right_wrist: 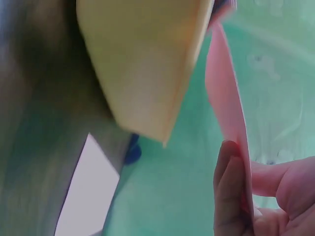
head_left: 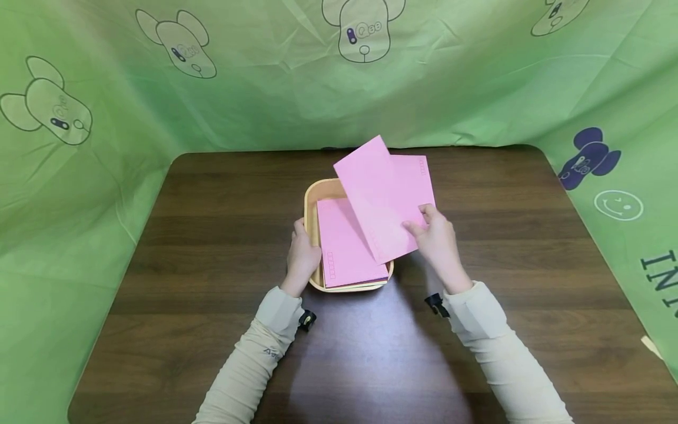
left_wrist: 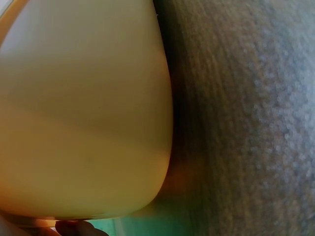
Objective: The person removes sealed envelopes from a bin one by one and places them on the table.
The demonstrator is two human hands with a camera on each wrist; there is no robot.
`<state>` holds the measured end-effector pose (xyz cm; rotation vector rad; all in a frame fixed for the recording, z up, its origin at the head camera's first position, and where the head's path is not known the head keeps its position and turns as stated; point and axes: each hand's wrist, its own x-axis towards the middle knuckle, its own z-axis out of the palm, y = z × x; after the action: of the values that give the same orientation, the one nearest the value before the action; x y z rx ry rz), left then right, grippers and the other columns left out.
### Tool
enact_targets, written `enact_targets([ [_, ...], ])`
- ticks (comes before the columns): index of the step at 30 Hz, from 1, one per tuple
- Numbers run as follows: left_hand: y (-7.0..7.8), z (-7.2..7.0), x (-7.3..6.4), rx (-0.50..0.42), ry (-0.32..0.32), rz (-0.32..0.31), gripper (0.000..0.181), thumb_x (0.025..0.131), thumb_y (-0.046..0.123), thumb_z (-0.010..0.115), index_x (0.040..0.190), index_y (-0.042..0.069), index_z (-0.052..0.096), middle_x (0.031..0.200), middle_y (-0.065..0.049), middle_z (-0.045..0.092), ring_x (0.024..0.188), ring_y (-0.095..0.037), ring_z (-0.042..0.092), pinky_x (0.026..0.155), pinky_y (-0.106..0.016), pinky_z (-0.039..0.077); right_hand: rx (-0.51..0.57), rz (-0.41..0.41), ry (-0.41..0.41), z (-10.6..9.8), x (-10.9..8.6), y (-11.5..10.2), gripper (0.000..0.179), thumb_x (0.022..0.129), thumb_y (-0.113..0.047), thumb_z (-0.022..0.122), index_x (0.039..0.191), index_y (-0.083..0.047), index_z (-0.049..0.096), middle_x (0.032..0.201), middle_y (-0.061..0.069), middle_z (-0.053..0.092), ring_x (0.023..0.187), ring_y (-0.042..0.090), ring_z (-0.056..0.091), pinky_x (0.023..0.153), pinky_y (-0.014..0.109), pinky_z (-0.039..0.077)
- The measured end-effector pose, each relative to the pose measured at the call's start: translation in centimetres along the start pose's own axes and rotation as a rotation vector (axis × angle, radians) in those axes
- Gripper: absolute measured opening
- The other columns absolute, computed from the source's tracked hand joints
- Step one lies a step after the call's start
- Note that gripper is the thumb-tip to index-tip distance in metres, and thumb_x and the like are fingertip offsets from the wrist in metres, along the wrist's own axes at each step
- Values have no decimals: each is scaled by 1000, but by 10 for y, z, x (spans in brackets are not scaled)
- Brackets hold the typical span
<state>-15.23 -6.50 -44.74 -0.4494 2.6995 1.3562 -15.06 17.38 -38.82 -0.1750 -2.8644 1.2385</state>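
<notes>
My left hand (head_left: 303, 256) grips the left side of a light wooden-looking basket (head_left: 312, 197), whose outer wall fills much of the left wrist view. Inside the basket lies a stack of envelopes, a pink envelope (head_left: 346, 244) on top and other colours showing at its lower edge. With thumb and fingers, my right hand (head_left: 439, 241) pinches a tilted pink envelope (head_left: 371, 200) over the basket's right side. The right wrist view has this held envelope (right_wrist: 229, 93) edge-on. Another pink envelope (head_left: 415, 176) is partly covered by it, to the basket's right.
The dark brown wooden table (head_left: 222, 247) spreads around the basket. Behind it and at both sides hangs a green printed curtain (head_left: 265, 88). In the right wrist view a pale sheet (right_wrist: 88, 191) lies on the table beside the basket.
</notes>
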Motion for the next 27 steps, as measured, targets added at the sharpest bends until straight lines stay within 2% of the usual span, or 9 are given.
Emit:
enact_targets([
  [3,0,0,0,-11,-5,-1,68,80,-8,50,142,9,29,125,-25,48,102,-38,54,84,-50,46,25,12,61,-12,10,8,38,91,-13,63,120,10,53,116,33,61,99,43,63,84,49,50],
  [6,0,0,0,-14,-8,-7,68,81,-8,50,143,9,28,126,-25,48,102,-38,54,84,-50,46,29,51,100,-25,22,18,37,92,-14,62,119,10,55,114,32,63,95,38,64,72,32,52],
  [9,1,0,0,-12,-15,-15,67,82,-8,50,143,9,28,126,-24,48,102,-36,54,83,-49,46,13,108,108,-39,33,31,41,93,-17,61,121,11,55,117,32,62,97,35,62,64,15,42],
  [11,1,0,0,-12,-17,-19,67,82,-7,50,143,9,27,126,-24,48,102,-36,54,83,-49,47,7,155,99,-48,40,39,44,94,-19,59,124,11,53,120,32,61,99,34,60,63,12,37],
  [13,0,0,0,-12,-13,-19,67,82,-7,50,143,9,28,126,-24,48,102,-36,54,83,-49,46,-4,199,87,-56,48,48,46,95,-21,56,127,12,51,122,32,59,101,33,58,66,16,38],
  [17,-1,0,0,0,-7,-15,67,82,-7,50,143,9,28,125,-24,48,100,-36,55,81,-48,46,-38,284,48,-68,62,68,51,97,-23,49,132,14,44,128,34,53,108,37,53,81,37,45],
  [20,-1,0,0,5,-12,-23,68,82,-7,50,143,10,28,124,-23,49,98,-35,55,79,-47,47,-57,339,27,-72,70,81,54,98,-24,46,136,14,40,131,35,49,115,41,49,96,49,40],
  [23,-2,1,1,-3,-15,-29,69,82,-8,50,144,11,27,124,-22,49,99,-35,55,79,-46,47,-66,379,26,-75,75,91,55,98,-25,45,138,12,38,134,34,47,120,43,45,104,51,35],
  [27,-1,2,1,-12,-12,-25,68,82,-8,50,144,11,28,125,-22,49,102,-35,55,82,-47,47,-75,412,29,-77,81,97,57,98,-26,44,140,11,35,138,34,44,124,45,42,106,52,33],
])
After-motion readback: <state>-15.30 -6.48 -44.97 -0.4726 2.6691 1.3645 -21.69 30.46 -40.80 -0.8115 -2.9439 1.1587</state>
